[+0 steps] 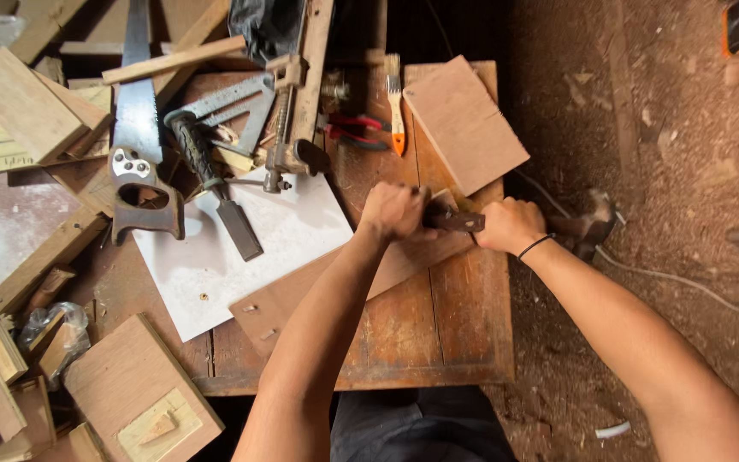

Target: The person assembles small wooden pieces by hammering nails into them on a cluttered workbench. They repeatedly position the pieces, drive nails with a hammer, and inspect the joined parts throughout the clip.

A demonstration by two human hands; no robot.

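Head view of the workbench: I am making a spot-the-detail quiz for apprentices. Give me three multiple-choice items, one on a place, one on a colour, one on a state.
1. Where does the handsaw lie?
A. left of the white sheet
B. on the floor
C. in a hand

2. What colour is the paintbrush handle?
A. blue
B. orange
C. black

3. How is the left hand?
A. flat
B. closed on a dark tool
C. lifted clear

Answers: A, its handle overlaps the sheet's left edge; B, orange shows below the bristles; B, its fingers wrap the tool, right hand beside.

One handsaw (pixel 138 145), one chisel (pixel 215 184), one brush (pixel 395 107), two hands (pixel 395 212) (pixel 509 226).
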